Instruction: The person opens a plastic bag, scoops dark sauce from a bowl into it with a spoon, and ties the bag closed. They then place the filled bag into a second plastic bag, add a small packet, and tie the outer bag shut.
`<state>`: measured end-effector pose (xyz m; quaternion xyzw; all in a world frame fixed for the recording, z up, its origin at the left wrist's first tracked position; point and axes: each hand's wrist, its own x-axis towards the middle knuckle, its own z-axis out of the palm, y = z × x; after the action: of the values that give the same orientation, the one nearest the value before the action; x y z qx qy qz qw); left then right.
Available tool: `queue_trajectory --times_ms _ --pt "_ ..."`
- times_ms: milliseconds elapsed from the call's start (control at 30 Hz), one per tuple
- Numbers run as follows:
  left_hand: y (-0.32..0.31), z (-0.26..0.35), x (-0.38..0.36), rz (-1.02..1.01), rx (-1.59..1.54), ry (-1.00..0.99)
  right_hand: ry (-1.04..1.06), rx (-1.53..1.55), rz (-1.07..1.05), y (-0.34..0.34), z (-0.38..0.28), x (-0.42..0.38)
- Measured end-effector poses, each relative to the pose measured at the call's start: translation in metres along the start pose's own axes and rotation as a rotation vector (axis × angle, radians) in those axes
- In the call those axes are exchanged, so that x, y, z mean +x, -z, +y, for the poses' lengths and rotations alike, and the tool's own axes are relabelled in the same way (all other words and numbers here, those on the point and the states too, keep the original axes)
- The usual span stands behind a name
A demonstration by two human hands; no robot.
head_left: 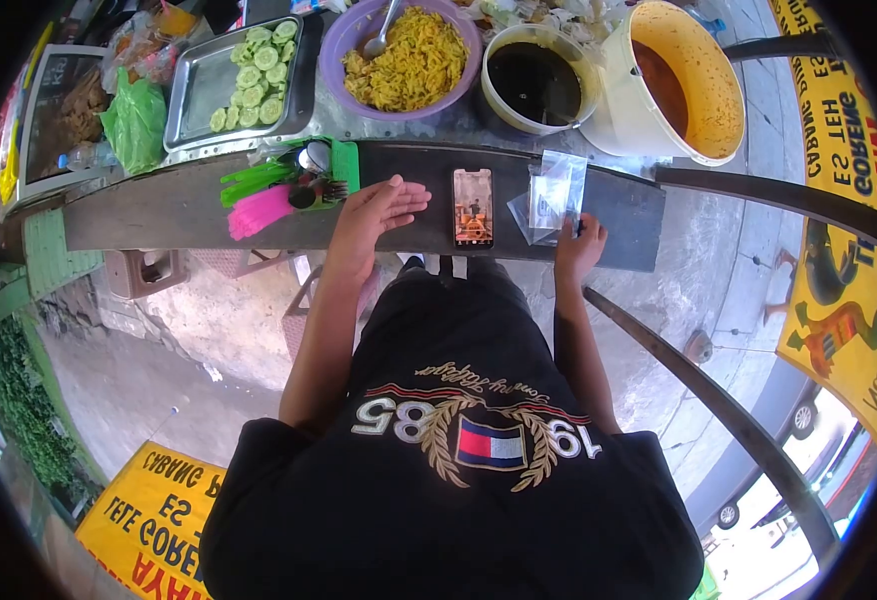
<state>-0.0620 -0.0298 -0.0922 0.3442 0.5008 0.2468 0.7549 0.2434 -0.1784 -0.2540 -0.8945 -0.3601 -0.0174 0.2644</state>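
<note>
My left hand (384, 208) is over the dark bench, its fingers stretched out toward the phone and holding nothing. A phone (474, 208) with its screen lit lies between my two hands. On the right, my right hand (581, 245) has its fingers closed at the lower edge of some clear plastic bags (557, 195), which lie partly over one another. Left of my left hand stands a green cutlery holder (344, 168) with metal utensils. Bright green handles and a pink bundle (261, 211) stick out of it.
Beyond the bench stand a tray of cucumber slices (187, 105), a purple bowl (331, 45) of yellow food with a spoon, a tub of dark liquid (539, 85) and a white bucket (614, 110) of reddish sauce. A green plastic bag (137, 125) lies left. Stools (146, 272) stand below.
</note>
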Motion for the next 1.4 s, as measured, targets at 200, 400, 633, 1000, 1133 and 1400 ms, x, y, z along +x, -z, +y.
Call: queue_trajectory --times_ms 200,400,633,1000,1133,1400 --pt "0.005 -0.002 0.000 0.016 0.008 -0.004 -0.154 0.054 -0.080 0.005 0.000 -0.001" --pt "-0.003 -0.013 0.011 -0.045 0.214 -0.087 -0.172 0.043 -0.124 -0.001 0.008 0.006" --pt "-0.014 -0.117 0.049 -0.195 1.311 -0.357 -0.283 0.151 -0.208 0.007 0.010 0.010" --pt "-0.013 -0.121 0.067 -0.211 1.415 -0.377 -0.567 0.618 -0.318 0.008 0.036 0.008" --pt "-0.014 -0.115 0.064 -0.227 1.419 -0.341 -0.647 0.621 -0.315 0.022 0.027 0.007" --pt "-0.014 -0.118 0.061 -0.213 1.446 -0.348 -0.639 0.618 -0.285 0.022 0.029 0.009"
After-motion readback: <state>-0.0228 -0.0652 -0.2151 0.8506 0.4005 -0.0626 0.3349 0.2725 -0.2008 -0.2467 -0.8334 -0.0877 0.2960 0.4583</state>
